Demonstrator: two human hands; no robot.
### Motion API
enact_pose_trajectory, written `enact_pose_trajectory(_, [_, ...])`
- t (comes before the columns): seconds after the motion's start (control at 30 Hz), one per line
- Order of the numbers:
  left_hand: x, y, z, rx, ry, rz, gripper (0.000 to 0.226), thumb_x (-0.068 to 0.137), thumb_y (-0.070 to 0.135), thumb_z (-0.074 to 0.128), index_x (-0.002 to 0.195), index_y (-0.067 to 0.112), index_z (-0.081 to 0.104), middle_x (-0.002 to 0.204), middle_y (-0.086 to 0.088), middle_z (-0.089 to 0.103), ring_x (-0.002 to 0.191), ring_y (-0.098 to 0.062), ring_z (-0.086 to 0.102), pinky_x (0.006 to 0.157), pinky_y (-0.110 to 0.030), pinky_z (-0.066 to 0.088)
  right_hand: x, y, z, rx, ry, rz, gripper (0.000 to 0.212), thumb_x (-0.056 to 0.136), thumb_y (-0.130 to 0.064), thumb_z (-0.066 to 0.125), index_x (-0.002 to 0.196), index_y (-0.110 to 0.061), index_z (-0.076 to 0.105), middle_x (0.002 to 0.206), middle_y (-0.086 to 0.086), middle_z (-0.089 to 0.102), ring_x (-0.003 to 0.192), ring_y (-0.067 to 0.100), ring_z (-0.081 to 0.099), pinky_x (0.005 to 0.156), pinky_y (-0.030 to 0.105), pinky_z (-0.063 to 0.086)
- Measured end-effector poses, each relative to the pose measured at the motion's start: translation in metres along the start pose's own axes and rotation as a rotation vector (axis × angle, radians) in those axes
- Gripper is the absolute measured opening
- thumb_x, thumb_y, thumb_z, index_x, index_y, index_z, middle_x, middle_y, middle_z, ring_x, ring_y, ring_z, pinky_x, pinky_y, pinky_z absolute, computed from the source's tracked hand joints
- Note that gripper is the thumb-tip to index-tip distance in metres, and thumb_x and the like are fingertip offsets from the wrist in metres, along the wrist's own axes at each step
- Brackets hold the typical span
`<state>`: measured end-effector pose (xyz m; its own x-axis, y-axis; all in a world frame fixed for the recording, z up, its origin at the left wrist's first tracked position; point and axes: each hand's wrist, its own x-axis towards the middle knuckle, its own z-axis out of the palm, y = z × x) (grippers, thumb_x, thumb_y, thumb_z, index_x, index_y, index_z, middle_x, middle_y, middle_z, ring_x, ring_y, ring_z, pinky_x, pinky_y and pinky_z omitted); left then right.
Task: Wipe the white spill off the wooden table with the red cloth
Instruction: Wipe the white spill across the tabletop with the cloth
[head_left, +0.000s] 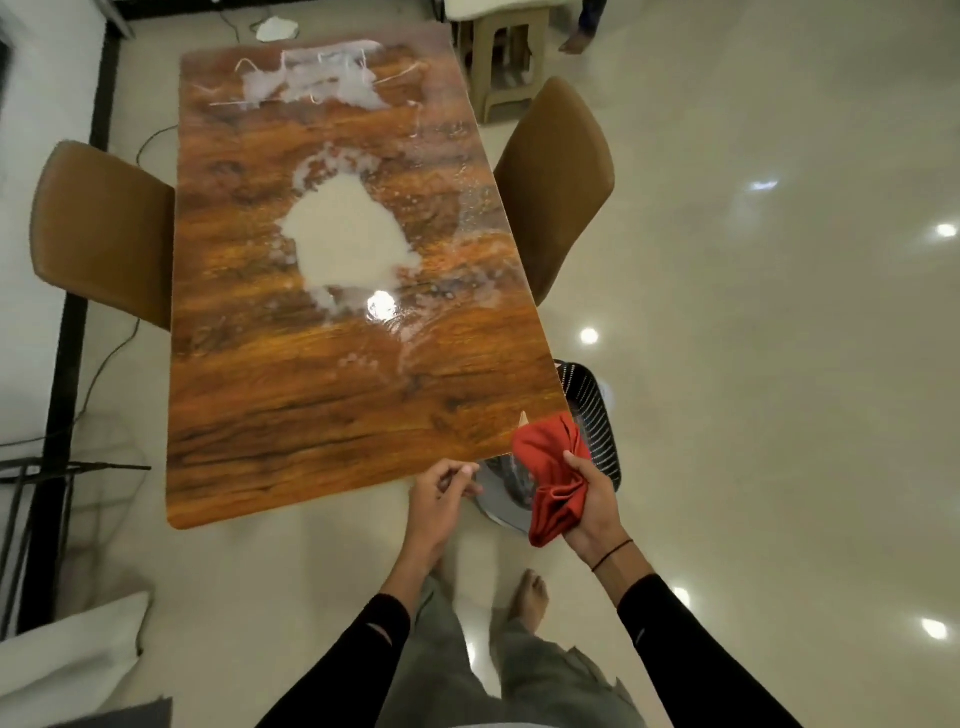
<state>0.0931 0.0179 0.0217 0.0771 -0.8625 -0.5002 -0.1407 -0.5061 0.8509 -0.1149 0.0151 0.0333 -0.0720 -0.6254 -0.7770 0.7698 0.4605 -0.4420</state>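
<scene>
A large white puddle (345, 234) lies on the middle of the glossy wooden table (291, 415). A second, smeared white patch (311, 83) spreads near the table's far end, with thin streaks and droplets around both. My right hand (592, 501) holds the bunched red cloth (550, 467) just off the table's near right corner, above a bin. My left hand (441, 488) hovers at the table's near edge with fingers loosely curled and nothing in it.
A black perforated bin (592, 415) stands on the floor under the near right corner. Brown chairs flank the table on the left (98, 228) and right (561, 182). A beige stool (504, 57) stands beyond the far right corner. Cables run along the floor at left.
</scene>
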Motion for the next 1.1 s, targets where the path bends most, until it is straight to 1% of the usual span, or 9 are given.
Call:
enact_pose_trajectory(0.13, [0.008, 0.005, 0.025, -0.044, 0.024, -0.019, 0.016, 0.11, 0.013, 0.066, 0.104, 0.007, 0.08, 0.089, -0.009, 0.081, 0.091, -0.028, 0.079, 0.092, -0.045, 0.061, 0.015, -0.036, 0.004, -0.06, -0.021, 0.002, 0.044, 0.108, -0.01, 0.058, 0.15, 0.003, 0.061, 0.106, 0.019, 0.083, 0.08, 0.028, 0.082, 0.068, 0.036, 0.068])
enact_pose_trajectory(0.2, [0.02, 0.009, 0.029, -0.031, 0.029, -0.024, 0.016, 0.109, 0.014, 0.066, 0.103, 0.007, 0.079, 0.087, -0.01, 0.081, 0.09, -0.029, 0.078, 0.093, -0.049, 0.061, 0.026, -0.047, 0.008, -0.109, -0.007, -0.003, 0.048, 0.107, -0.01, 0.058, 0.152, 0.008, 0.06, 0.108, 0.02, 0.08, 0.083, 0.03, 0.079, 0.077, 0.04, 0.066])
enact_pose_trajectory(0.3, [0.039, 0.018, 0.034, -0.013, 0.044, -0.011, 0.017, 0.109, 0.018, 0.067, 0.103, 0.008, 0.079, 0.087, -0.009, 0.08, 0.09, -0.027, 0.078, 0.09, -0.044, 0.061, 0.041, -0.061, 0.013, -0.158, -0.012, 0.004, 0.053, 0.103, -0.009, 0.058, 0.154, 0.008, 0.058, 0.114, 0.019, 0.076, 0.09, 0.031, 0.073, 0.084, 0.041, 0.058])
enact_pose_trajectory(0.5, [0.066, 0.033, 0.057, -0.064, 0.139, -0.051, 0.017, 0.109, 0.02, 0.067, 0.102, 0.011, 0.079, 0.083, -0.006, 0.08, 0.083, -0.017, 0.078, 0.088, -0.036, 0.06, 0.066, -0.094, 0.034, -0.245, -0.128, 0.088, 0.065, 0.086, -0.004, 0.062, 0.15, 0.003, 0.061, 0.114, 0.021, 0.08, 0.088, 0.033, 0.077, 0.073, 0.041, 0.068])
enact_pose_trajectory(0.67, [0.09, 0.041, 0.092, -0.122, 0.31, -0.136, 0.018, 0.11, 0.027, 0.065, 0.099, 0.02, 0.078, 0.084, -0.002, 0.079, 0.088, -0.014, 0.076, 0.085, -0.027, 0.056, 0.118, -0.142, 0.049, -0.38, -0.198, 0.185, 0.053, 0.1, -0.002, 0.05, 0.153, -0.002, 0.058, 0.127, 0.025, 0.074, 0.096, 0.039, 0.071, 0.078, 0.047, 0.067])
enact_pose_trajectory(0.87, [0.108, 0.073, 0.169, -0.306, 0.583, -0.24, 0.02, 0.112, 0.021, 0.063, 0.109, 0.01, 0.078, 0.092, -0.012, 0.08, 0.101, -0.03, 0.074, 0.103, -0.044, 0.055, 0.176, -0.222, 0.071, -0.595, -0.318, 0.333, 0.054, 0.103, -0.003, 0.043, 0.154, -0.002, 0.058, 0.126, 0.02, 0.078, 0.095, 0.036, 0.077, 0.076, 0.043, 0.07])
enact_pose_trajectory(0.93, [0.114, 0.086, 0.2, -0.388, 0.685, -0.256, 0.019, 0.111, 0.019, 0.063, 0.11, 0.006, 0.078, 0.092, -0.015, 0.08, 0.102, -0.032, 0.074, 0.105, -0.044, 0.053, 0.19, -0.247, 0.078, -0.659, -0.367, 0.347, 0.054, 0.103, -0.001, 0.042, 0.154, -0.004, 0.059, 0.127, 0.019, 0.079, 0.099, 0.036, 0.079, 0.091, 0.049, 0.068])
enact_pose_trajectory(1.0, [0.119, 0.1, 0.226, -0.434, 0.742, -0.258, 0.019, 0.111, 0.017, 0.064, 0.11, 0.005, 0.078, 0.093, -0.016, 0.08, 0.102, -0.032, 0.074, 0.106, -0.042, 0.052, 0.202, -0.271, 0.087, -0.759, -0.402, 0.344, 0.055, 0.103, -0.002, 0.042, 0.155, -0.006, 0.06, 0.131, 0.018, 0.077, 0.107, 0.036, 0.075, 0.112, 0.057, 0.054])
enact_pose_trajectory(1.1, [0.123, 0.116, 0.249, -0.472, 0.772, -0.284, 0.017, 0.111, 0.018, 0.064, 0.111, 0.005, 0.076, 0.096, -0.015, 0.079, 0.103, -0.03, 0.075, 0.109, -0.044, 0.055, 0.214, -0.299, 0.098, -0.85, -0.463, 0.345, 0.051, 0.104, -0.006, 0.045, 0.15, -0.011, 0.064, 0.131, 0.016, 0.078, 0.105, 0.033, 0.077, 0.108, 0.055, 0.053])
